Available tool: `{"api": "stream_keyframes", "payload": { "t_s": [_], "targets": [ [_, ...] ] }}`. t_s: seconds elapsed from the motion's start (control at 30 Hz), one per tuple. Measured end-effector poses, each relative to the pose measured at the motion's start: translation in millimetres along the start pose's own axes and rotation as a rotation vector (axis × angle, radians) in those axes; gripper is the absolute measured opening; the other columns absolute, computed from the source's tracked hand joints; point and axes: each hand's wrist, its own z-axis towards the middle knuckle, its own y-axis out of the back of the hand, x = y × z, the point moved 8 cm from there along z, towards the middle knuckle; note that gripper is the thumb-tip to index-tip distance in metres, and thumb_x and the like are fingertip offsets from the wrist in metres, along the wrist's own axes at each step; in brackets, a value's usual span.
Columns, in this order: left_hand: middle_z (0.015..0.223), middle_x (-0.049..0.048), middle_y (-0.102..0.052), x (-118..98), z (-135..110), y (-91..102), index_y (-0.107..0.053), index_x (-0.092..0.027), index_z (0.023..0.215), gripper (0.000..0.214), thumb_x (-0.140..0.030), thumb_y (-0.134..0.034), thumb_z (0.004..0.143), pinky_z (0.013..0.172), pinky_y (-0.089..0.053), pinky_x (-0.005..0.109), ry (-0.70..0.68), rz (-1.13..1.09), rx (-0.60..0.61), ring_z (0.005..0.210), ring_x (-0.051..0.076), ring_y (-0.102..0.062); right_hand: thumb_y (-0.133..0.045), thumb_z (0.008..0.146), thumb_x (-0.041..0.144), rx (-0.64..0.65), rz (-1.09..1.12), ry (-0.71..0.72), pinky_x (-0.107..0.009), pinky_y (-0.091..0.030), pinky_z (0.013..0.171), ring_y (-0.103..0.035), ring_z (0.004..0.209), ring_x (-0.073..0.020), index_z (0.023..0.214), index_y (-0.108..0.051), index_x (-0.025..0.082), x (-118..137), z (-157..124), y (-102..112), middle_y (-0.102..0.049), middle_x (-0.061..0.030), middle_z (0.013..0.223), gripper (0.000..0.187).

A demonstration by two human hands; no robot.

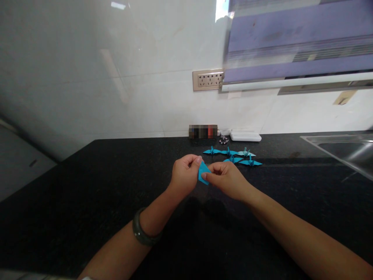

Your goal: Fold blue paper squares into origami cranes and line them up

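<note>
A small folded piece of blue paper (203,172) is held up between both hands over the black countertop (101,186). My left hand (184,174) pinches its upper left edge with fingers curled. My right hand (225,179) pinches its lower right corner, fingers closed. A dark band sits on my left wrist. Just behind my hands, several finished blue paper cranes (233,154) lie in a loose cluster on the counter.
A white flat case (245,136) and a small dark round object (223,140) lie against the back wall. A steel sink (346,149) is set in at the right. A wall socket strip (208,80) and a window blind (297,42) are above.
</note>
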Motion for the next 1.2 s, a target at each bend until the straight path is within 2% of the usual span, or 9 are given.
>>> {"api": "stream_keyframes", "payload": {
  "t_s": [0.13, 0.23, 0.33, 0.5, 0.77, 1.0, 1.2],
  "targets": [
    [0.054, -0.0003, -0.050, 6.3, 0.9, -9.9, -0.058, -0.013, 0.067, 0.034, -0.044, -0.049, 0.077, 0.046, -0.035, 0.021, 0.089, -0.179, 0.095, 0.049, 0.009, -0.044, -0.056, 0.071, 0.035, -0.013, 0.037, -0.031, -0.021, -0.025, 0.041, -0.036, 0.043, -0.0068, 0.057, -0.052, 0.016, -3.5, 1.2, 2.6, -0.044, 0.0041, 0.047, 0.024],
    [0.053, -0.0008, -0.050, 4.6, 0.6, -13.9, -0.057, -0.012, 0.065, 0.033, -0.044, -0.053, 0.075, 0.047, -0.035, 0.020, 0.101, -0.239, 0.130, 0.049, 0.008, -0.043, -0.056, 0.071, 0.036, -0.025, 0.047, -0.040, -0.021, -0.027, 0.041, -0.039, 0.042, -0.0072, 0.058, -0.053, 0.016, -5.3, 1.6, 5.3, -0.046, 0.0037, 0.047, 0.024],
    [0.056, -0.0004, -0.053, 1.5, 0.3, -10.9, -0.059, -0.012, 0.066, 0.026, -0.038, -0.060, 0.070, 0.049, -0.037, 0.020, 0.077, -0.190, 0.098, 0.051, 0.009, -0.045, -0.056, 0.071, 0.036, -0.033, 0.035, -0.032, -0.020, -0.027, 0.041, -0.039, 0.042, -0.0068, 0.056, -0.050, 0.016, -5.2, 1.5, 5.7, -0.046, 0.0039, 0.047, 0.026],
    [0.054, -0.0007, -0.053, -1.1, -0.5, -6.3, -0.059, -0.012, 0.062, 0.022, -0.033, -0.059, 0.071, 0.049, -0.036, 0.021, 0.053, -0.128, 0.056, 0.050, 0.009, -0.045, -0.056, 0.072, 0.035, -0.031, 0.002, -0.008, -0.020, -0.025, 0.041, -0.036, 0.043, -0.0063, 0.054, -0.050, 0.016, -2.6, 1.0, 2.9, -0.043, 0.0042, 0.047, 0.027],
    [0.060, 0.0010, -0.057, 0.9, -2.2, -15.0, -0.062, -0.011, 0.070, 0.024, -0.035, -0.059, 0.072, 0.053, -0.038, 0.022, 0.079, -0.191, 0.109, 0.054, 0.010, -0.048, -0.055, 0.072, 0.033, -0.071, 0.051, -0.021, -0.021, -0.026, 0.042, -0.037, 0.043, -0.0069, 0.056, -0.050, 0.016, -2.6, 2.0, 11.6, -0.044, 0.0041, 0.047, 0.024],
    [0.057, 0.0018, -0.058, 1.5, -2.1, -6.9, -0.063, -0.011, 0.064, 0.021, -0.032, -0.062, 0.068, 0.051, -0.038, 0.022, 0.060, -0.099, 0.050, 0.052, 0.011, -0.049, -0.055, 0.072, 0.037, -0.075, 0.020, -0.018, -0.021, -0.023, 0.040, -0.035, 0.041, -0.0065, 0.056, -0.050, 0.016, -3.6, 1.5, 9.0, -0.043, 0.0044, 0.045, 0.027],
    [0.059, 0.0022, -0.059, 5.0, -1.1, -15.5, -0.063, -0.010, 0.070, 0.027, -0.037, -0.057, 0.072, 0.051, -0.038, 0.022, 0.082, -0.098, 0.122, 0.053, 0.011, -0.050, -0.055, 0.072, 0.036, -0.112, 0.039, -0.008, -0.021, -0.025, 0.040, -0.037, 0.041, -0.0067, 0.053, -0.049, 0.016, -5.3, 3.1, 16.0, -0.044, 0.0044, 0.045, 0.028]
  ]
}}
